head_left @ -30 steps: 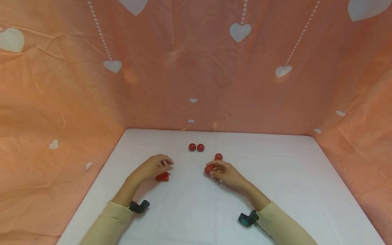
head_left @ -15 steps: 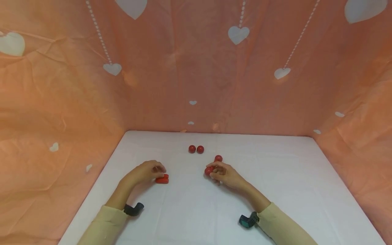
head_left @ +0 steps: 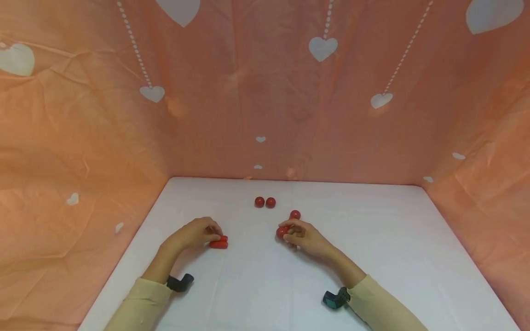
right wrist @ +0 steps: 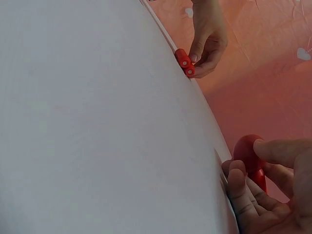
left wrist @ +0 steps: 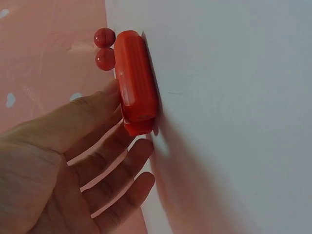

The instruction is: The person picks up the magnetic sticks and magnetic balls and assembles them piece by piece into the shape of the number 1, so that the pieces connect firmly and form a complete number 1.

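Two short red rods lie side by side at the left: a near rod [head_left: 218, 245] and a far rod [head_left: 224, 238]. My left hand [head_left: 196, 233] pinches the far one between thumb and fingers. Pale round spots mark the rod ends [right wrist: 185, 63] in the right wrist view. At the right, my right hand [head_left: 308, 236] holds a red ball [head_left: 281, 232] with thumb and fingertips. A red rod [right wrist: 258, 181] shows behind that ball in the right wrist view, partly hidden by fingers. Just beyond this hand is another red ball [head_left: 295, 214].
Two loose red balls, one left [head_left: 259, 202] and one right [head_left: 271, 202], sit close together farther back on the white table [head_left: 256, 285]. An orange cloth [head_left: 207, 128] printed with pale hearts encloses the table's back and sides.
My left hand has come down and left onto the rods, and its thumb and fingers have closed on the far one. The right hand stays in place on its ball.
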`<state>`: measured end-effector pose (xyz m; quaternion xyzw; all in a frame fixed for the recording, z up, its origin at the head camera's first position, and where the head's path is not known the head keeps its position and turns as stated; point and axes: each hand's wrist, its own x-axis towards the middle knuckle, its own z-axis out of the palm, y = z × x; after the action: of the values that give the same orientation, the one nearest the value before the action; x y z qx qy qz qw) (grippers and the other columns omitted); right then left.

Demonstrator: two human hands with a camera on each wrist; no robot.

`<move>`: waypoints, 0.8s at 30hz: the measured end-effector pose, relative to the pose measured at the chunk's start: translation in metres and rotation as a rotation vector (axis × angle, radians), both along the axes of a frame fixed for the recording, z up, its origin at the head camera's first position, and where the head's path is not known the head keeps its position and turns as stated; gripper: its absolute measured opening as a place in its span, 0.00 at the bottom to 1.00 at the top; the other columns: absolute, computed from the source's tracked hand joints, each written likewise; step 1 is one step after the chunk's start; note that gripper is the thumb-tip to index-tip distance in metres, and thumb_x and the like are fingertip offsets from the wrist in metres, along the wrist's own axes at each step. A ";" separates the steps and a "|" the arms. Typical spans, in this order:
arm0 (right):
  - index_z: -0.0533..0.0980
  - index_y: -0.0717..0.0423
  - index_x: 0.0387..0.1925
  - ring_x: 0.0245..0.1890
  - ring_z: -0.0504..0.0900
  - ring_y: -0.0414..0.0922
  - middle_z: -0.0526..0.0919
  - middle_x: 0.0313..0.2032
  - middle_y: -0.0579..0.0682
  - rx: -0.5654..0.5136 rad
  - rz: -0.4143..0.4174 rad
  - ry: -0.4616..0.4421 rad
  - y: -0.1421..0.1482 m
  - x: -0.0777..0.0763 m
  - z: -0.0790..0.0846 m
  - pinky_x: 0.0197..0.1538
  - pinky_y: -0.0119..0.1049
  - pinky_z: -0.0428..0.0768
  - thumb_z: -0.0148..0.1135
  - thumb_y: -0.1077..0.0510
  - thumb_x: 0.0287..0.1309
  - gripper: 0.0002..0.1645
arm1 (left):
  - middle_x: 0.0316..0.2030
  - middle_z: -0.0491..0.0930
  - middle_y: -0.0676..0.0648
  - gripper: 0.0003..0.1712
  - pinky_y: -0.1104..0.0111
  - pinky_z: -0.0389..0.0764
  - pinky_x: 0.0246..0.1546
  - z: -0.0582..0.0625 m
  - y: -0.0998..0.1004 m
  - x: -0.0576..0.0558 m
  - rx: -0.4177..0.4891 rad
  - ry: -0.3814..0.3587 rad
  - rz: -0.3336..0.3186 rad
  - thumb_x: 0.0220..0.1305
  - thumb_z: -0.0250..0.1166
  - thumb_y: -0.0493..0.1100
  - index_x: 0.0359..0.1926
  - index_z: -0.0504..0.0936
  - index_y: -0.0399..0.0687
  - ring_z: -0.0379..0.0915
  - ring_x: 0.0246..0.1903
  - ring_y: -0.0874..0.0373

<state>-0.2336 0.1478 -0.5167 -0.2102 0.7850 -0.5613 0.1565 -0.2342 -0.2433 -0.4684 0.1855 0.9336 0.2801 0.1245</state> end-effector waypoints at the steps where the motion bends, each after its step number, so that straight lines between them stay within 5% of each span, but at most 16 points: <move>1: 0.78 0.56 0.66 0.38 0.84 0.47 0.84 0.44 0.58 -0.002 -0.001 0.001 0.000 0.000 0.000 0.38 0.34 0.84 0.63 0.63 0.76 0.21 | 0.43 0.85 0.53 0.06 0.51 0.82 0.57 -0.001 0.000 0.000 0.002 0.002 0.003 0.70 0.74 0.40 0.46 0.88 0.48 0.82 0.49 0.51; 16: 0.78 0.58 0.66 0.37 0.83 0.48 0.83 0.45 0.58 -0.020 0.004 0.011 0.000 0.000 -0.004 0.37 0.33 0.84 0.63 0.64 0.75 0.21 | 0.39 0.85 0.55 0.05 0.59 0.81 0.46 0.001 0.010 0.002 0.039 0.000 0.067 0.72 0.72 0.45 0.47 0.88 0.54 0.79 0.42 0.57; 24: 0.77 0.58 0.67 0.37 0.83 0.46 0.83 0.45 0.57 -0.021 0.013 0.008 0.000 -0.001 -0.003 0.38 0.33 0.85 0.63 0.63 0.76 0.22 | 0.39 0.86 0.55 0.06 0.63 0.81 0.43 0.004 0.023 -0.001 0.098 0.039 0.012 0.73 0.72 0.45 0.49 0.88 0.54 0.79 0.42 0.58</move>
<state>-0.2343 0.1478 -0.5199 -0.2192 0.7783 -0.5677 0.1545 -0.2356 -0.2206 -0.4641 0.1909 0.9222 0.3225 0.0956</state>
